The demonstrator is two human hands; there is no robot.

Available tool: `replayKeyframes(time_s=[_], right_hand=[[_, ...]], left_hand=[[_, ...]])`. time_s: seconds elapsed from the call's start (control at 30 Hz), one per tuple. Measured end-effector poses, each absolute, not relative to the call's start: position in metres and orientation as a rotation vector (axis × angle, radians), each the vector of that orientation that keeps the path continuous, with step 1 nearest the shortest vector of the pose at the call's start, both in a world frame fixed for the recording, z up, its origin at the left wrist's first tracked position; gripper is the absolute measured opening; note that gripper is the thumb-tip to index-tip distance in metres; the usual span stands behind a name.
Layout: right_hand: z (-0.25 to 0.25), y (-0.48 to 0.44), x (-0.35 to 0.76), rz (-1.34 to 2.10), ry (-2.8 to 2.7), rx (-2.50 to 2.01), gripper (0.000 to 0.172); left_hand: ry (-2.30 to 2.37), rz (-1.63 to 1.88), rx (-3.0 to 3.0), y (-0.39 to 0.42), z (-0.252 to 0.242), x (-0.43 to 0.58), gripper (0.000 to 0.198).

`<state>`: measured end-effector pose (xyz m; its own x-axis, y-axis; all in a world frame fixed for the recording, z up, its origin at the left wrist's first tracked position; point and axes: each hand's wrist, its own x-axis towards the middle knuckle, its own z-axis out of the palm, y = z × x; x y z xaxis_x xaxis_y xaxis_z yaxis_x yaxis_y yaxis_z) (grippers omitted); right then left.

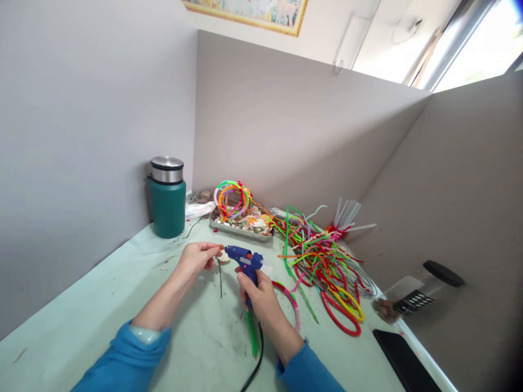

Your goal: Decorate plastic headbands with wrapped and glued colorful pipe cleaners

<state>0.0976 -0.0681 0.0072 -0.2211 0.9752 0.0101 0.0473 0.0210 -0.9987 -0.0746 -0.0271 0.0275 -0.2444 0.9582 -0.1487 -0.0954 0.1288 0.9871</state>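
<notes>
My right hand [258, 294] is wrapped round the handle of a blue hot glue gun [241, 255], whose nozzle points left. A clear glue stick [266, 265] pokes out of its back end. Close to the nozzle, my left hand [198, 257] pinches a small orange piece [221, 247], too small to name. Just below the nozzle lies a pale shell [224, 257], with a thin dark strip [220, 280] beneath it. Under my right hand, a green pipe cleaner [251, 335] and a pink and red fuzzy ring [295, 307], partly hidden by my forearm, rest on the table.
A metal tray [241, 234] holds shells and colourful rings [232, 198]. Right of it spreads a tangle of pipe cleaners [314, 245] with red-handled scissors [341, 321]. A green bottle [167, 204], clear jar [420, 291] and black phone [404, 359] flank the sides; a power cord [259, 356] runs forward.
</notes>
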Motion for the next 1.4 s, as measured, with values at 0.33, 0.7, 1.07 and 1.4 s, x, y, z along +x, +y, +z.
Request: replayKeyframes(time_s=[0.33, 0.7, 1.07, 1.4], right_hand=[[0.005, -0.068, 0.098, 1.32, -1.431, -1.116, 0.031], [0.008, -0.069, 0.097, 1.328, -1.435, -1.135, 0.031], [0.006, -0.067, 0.101, 0.872, -1.798, -1.221, 0.028], [0.002, -0.082, 0.062, 0.049, -2.397, -1.52, 0.021]], left_hand=[[1.415, 1.297, 0.93, -0.024, 0.022, -0.076, 0.032], [1.442, 1.331, 0.91, -0.024, 0.023, -0.076, 0.034], [1.436, 1.443, 0.866, -0.026, 0.032, -0.085, 0.035], [1.36, 1.627, 0.863, -0.032, 0.041, -0.096, 0.036]])
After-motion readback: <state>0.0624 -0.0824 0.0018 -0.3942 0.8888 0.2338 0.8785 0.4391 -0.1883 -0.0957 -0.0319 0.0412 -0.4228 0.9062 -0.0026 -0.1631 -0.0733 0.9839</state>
